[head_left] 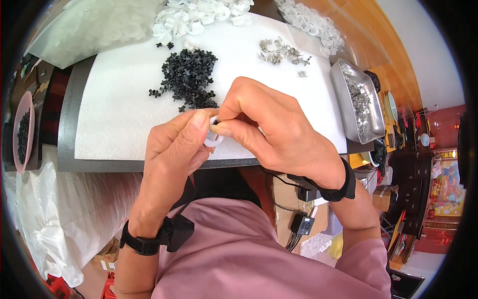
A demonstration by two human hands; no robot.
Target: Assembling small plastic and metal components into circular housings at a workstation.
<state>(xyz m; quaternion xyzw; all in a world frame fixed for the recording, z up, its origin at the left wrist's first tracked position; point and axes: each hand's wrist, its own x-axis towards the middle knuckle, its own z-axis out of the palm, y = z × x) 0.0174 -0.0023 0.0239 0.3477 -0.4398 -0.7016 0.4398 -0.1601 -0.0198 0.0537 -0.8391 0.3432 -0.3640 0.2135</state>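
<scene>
My left hand (172,142) is closed around a small round white plastic part (213,140), pinching it between thumb and fingers just above the table's near edge. My right hand (279,127) meets it there, thumb and forefinger pressed together at the part's upper side. A bit of a small black piece (216,122) shows at those fingertips; the fingers hide most of it. Right behind my hands lies a heap of small black cross-shaped pieces (189,74). Farther right, small shiny metal clips (281,51) are scattered on the white foam sheet (124,104).
White plastic parts (199,17) are piled at the far side, beside a clear bag (99,35) of similar ones. More translucent rings (313,25) lie at the far right. A metal tray (343,102) of clips stands right; a pink bowl (21,159) with black pieces stands left.
</scene>
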